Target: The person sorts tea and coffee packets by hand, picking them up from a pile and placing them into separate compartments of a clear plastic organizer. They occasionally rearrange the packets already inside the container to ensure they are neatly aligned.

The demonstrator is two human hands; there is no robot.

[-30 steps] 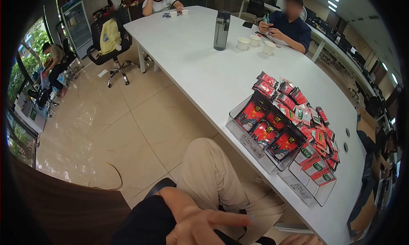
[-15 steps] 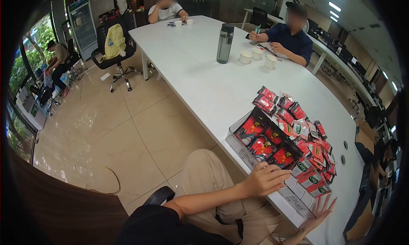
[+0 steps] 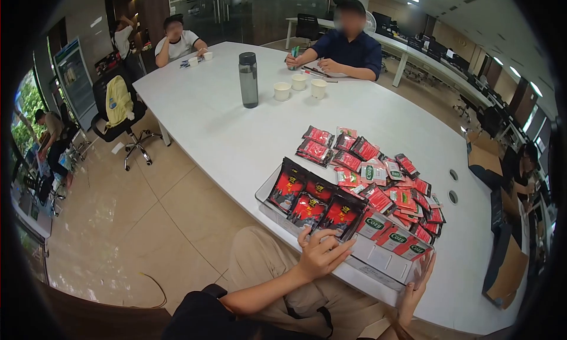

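On the bench, you seem to be steadying two clear bins: left hand curled near their join, grip unclear; right hand, fingers extended along the end wall. Shifting both calls for even pressure.

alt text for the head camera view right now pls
A person's left hand and right hand are at two clear trays on a white table, one holding red-and-black sachets, the other Cozy packets. A heap of loose packets lies behind the trays; farther off are a gray bottle, pale cups and two people seated at the table.
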